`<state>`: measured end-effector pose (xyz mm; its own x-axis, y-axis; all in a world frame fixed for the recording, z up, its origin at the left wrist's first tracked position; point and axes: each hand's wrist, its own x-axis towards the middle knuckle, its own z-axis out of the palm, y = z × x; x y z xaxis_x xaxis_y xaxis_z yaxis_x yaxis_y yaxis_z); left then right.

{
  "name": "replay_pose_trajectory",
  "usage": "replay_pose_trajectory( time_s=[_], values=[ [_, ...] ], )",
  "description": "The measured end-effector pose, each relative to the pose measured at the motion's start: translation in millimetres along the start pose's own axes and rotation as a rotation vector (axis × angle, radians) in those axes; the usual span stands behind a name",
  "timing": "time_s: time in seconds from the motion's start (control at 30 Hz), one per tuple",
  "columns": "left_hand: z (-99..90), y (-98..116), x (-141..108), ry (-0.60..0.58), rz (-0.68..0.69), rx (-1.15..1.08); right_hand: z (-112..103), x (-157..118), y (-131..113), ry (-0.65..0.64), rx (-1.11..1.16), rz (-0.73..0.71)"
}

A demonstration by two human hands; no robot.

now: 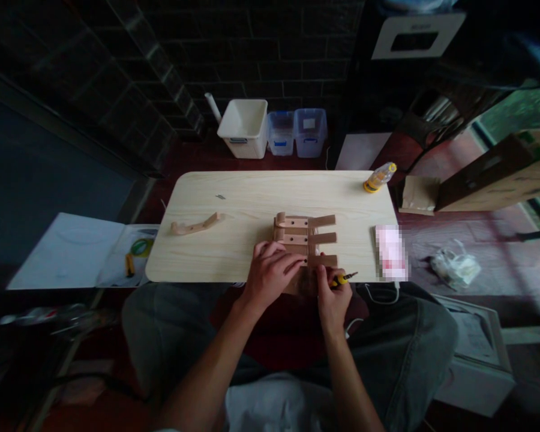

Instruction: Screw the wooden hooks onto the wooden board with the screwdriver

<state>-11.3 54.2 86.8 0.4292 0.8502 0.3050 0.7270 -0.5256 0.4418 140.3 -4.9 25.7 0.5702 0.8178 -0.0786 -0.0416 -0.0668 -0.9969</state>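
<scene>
A brown wooden piece (pixel 297 231) with three parallel arms lies at the front middle of the pale table (pixel 252 186). My left hand (pixel 272 273) rests over its nearest arm, fingers bent together and fingertips at a dark hole. On the right, my right hand (pixel 334 297) is closed round a yellow and black screwdriver (pixel 341 280), its tip pointing right, while the thumb and index finger touch the end of that same arm. A separate curved wooden arm (pixel 198 226) lies at the table's left.
A small metal item (pixel 220 197) lies at the back left, a bottle (pixel 380 178) at the back right corner. A blurred-out phone-like object (pixel 391 252) with a cable is at the right edge. Bins (pixel 244 129) stand behind the table; a white open box (pixel 72 252) is at left.
</scene>
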Motion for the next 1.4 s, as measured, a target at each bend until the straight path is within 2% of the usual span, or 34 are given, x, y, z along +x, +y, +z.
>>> replay_pose_trajectory(
  time_s=[0.13, 0.3, 0.43, 0.6, 0.97, 1.17, 1.4],
  values=[
    [1.7, 2, 2, 0.009, 0.001, 0.007, 1, 1, 0, 0.028, -0.024, 0.007],
    [1.3, 6, 13, 0.042, 0.037, -0.003, -3, 4, -4, -0.021, 0.002, -0.008],
    [1.0, 7, 16, 0.006, 0.076, -0.017, -7, 8, -4, -0.047, -0.044, 0.002],
    [-5.1, 9, 10, 0.025, 0.066, -0.009, -10, 10, -3, -0.098, -0.048, 0.022],
    [-18.2, 16, 15, 0.001, 0.106, 0.054, -14, 5, -7, -0.094, -0.01, 0.012],
    [-15.1, 13, 8, -0.076, 0.134, 0.106, -13, 6, -7, -0.09, -0.023, -0.004],
    [-8.2, 15, 11, -0.076, 0.109, 0.131, -16, 6, -5, -0.099, -0.038, -0.016]
  ],
)
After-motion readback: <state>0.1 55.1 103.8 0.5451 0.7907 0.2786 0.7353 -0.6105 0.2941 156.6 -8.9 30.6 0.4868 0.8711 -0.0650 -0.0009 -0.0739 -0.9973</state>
